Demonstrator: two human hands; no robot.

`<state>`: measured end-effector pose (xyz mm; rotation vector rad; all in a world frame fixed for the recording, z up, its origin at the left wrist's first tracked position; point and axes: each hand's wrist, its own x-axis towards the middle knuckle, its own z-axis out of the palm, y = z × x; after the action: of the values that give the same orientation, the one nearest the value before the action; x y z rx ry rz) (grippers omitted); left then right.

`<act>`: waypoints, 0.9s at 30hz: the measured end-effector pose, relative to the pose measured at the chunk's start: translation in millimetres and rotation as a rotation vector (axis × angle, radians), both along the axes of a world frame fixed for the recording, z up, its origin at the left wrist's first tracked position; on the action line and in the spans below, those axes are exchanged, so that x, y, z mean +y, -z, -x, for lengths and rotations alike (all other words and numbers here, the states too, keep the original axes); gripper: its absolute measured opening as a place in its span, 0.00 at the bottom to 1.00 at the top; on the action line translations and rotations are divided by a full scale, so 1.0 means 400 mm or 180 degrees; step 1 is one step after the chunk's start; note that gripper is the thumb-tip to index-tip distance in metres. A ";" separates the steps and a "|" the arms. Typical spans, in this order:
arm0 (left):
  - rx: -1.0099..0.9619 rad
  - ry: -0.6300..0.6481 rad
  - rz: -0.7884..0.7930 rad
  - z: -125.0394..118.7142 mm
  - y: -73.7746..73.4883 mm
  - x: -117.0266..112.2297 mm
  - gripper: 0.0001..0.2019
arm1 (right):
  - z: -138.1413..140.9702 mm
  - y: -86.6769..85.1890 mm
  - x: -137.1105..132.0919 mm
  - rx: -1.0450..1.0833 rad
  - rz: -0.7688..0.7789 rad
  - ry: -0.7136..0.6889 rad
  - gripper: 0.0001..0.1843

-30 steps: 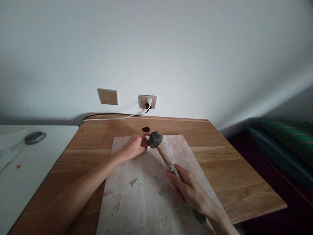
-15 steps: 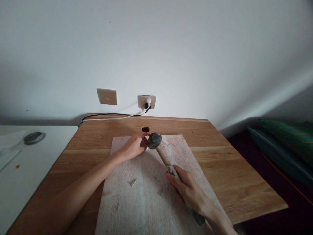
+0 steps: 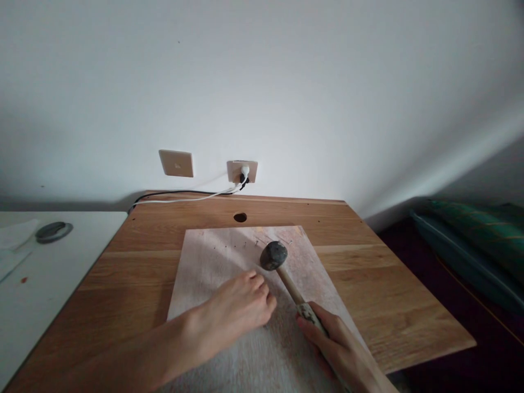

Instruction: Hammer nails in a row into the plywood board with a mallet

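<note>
My right hand [image 3: 338, 341] is closed around the handle of a mallet [image 3: 291, 285], whose dark, rounded head [image 3: 274, 256] is over the upper part of a pale wooden board [image 3: 200, 262]. Low over the middle of this board, my left hand [image 3: 248, 300] has its fingers curled down and together; whatever is in them is hidden. Along the board's far end runs a row of nails, among them a standing nail [image 3: 256, 243] and another nail [image 3: 290, 242] to the right. The mallet head covers part of that row. Two small dark dots continue the row leftward.
Under the board is a brown wooden tabletop [image 3: 360, 284] with a round cable hole [image 3: 240, 217]. Cables [image 3: 184, 197] run along its back edge to a wall socket [image 3: 242, 171]. At left stands a white surface [image 3: 77, 262] bearing a grey ring-shaped object [image 3: 54, 232]. Green cushions [image 3: 478, 256] lie at right.
My left hand has left the nail row and come toward me, over where loose nails lay. The mallet has moved slightly right and nearer to me, uncovering part of the row.
</note>
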<state>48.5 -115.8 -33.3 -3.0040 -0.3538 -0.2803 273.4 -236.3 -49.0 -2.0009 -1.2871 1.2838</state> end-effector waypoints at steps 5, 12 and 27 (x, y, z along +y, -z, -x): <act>-0.0049 0.0064 -0.0184 -0.024 0.016 -0.031 0.06 | 0.013 0.002 0.007 0.0170 0.0060 0.0147 0.31; -0.1455 -0.0736 0.1607 0.096 0.030 0.215 0.10 | 0.005 0.006 0.011 0.0181 0.0004 -0.0278 0.32; -0.1802 -0.1363 0.2110 0.120 0.104 0.273 0.08 | 0.009 0.004 0.010 0.0197 0.0039 -0.0189 0.31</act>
<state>0.4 -6.6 -74.9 -3.2529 -1.3526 -1.1699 269.9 -232.5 -50.6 -1.9288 -1.3217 1.3732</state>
